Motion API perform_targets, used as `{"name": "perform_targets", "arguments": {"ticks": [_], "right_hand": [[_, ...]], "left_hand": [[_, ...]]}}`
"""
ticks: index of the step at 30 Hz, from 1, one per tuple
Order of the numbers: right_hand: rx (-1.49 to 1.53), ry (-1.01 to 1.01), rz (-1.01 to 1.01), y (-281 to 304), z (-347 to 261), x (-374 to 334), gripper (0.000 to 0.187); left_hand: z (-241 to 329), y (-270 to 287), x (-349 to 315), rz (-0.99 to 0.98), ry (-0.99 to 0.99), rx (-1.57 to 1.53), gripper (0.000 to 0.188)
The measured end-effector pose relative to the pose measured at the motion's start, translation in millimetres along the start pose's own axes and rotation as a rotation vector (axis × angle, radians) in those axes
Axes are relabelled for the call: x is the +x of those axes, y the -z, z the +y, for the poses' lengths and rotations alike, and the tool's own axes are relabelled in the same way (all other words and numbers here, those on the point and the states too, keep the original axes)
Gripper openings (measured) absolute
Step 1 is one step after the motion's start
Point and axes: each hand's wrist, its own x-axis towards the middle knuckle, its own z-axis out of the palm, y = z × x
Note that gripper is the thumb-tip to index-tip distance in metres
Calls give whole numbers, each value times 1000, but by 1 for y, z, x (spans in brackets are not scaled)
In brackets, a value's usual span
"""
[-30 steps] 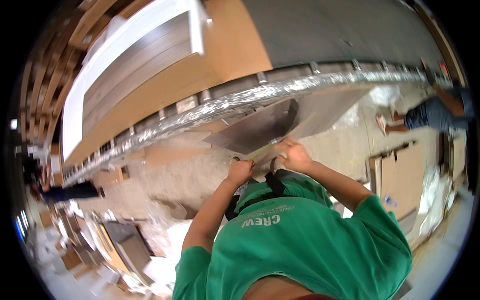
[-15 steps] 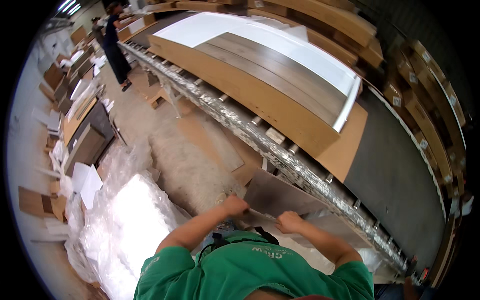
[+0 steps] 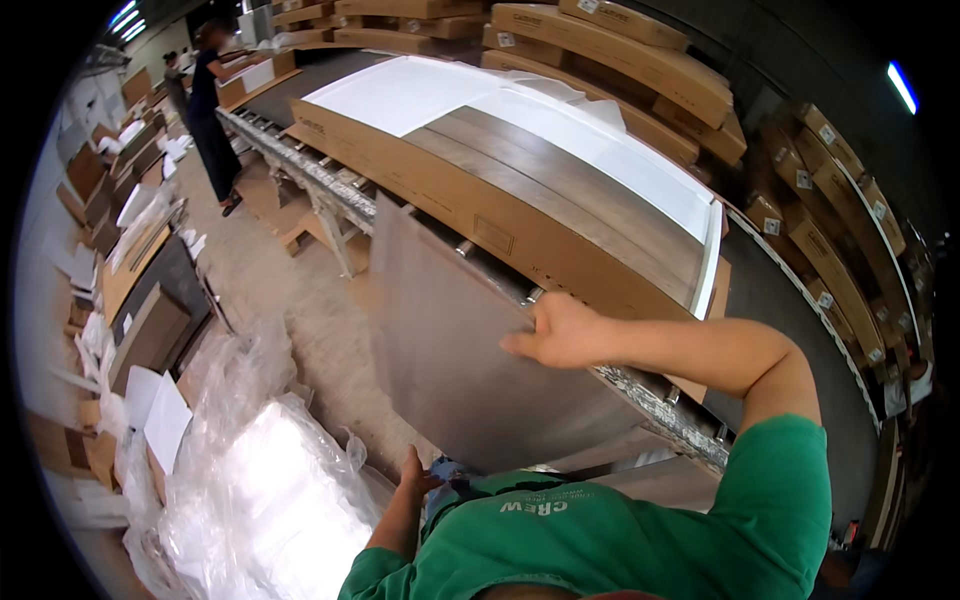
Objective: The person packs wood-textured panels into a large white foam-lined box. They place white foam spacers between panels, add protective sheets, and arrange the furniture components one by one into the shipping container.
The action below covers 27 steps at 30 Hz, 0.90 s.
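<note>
My right hand (image 3: 568, 332) grips the edge of a thin grey-brown panel (image 3: 450, 350), which stands tilted beside the roller conveyor. The panel is somewhat blurred. Low by my body, my left hand (image 3: 418, 476) has its thumb apart from its fingers, near the panel's lower edge, and nothing shows in it. Beyond the panel, a long open cardboard box (image 3: 440, 188) lies on the conveyor. Inside the box are grey-brown wood-look boards (image 3: 570, 170) and white foam lining (image 3: 400, 85).
The conveyor's worn metal rail (image 3: 285, 155) runs from far left to near right. Clear plastic wrap around white sheets (image 3: 280, 480) lies at my left. Stacked cartons (image 3: 620, 50) stand behind the conveyor, more cartons (image 3: 820, 230) at right. A person (image 3: 207, 110) stands far left.
The panel has come up higher beside the conveyor. My right hand has risen with its edge toward the box, while my left hand has come off the edge and dropped lower left.
</note>
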Motion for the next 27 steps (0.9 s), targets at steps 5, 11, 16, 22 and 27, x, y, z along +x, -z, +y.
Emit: {"name": "perform_targets", "arguments": {"ticks": [5, 11, 16, 22, 27], "right_hand": [[246, 3, 168, 33, -8, -20, 37], [593, 176, 629, 49, 37, -72, 38], [845, 66, 846, 31, 108, -75, 42], [1281, -67, 875, 40, 224, -73, 42], [668, -548, 973, 58, 247, -72, 51]], "left_hand": [[38, -35, 15, -405, -68, -445, 95], [129, -58, -72, -645, -407, -944, 72], [220, -34, -133, -744, -830, -992, 50], [304, -103, -192, -995, -972, -773, 39], [335, -197, -230, -960, -1051, -588, 37]]}}
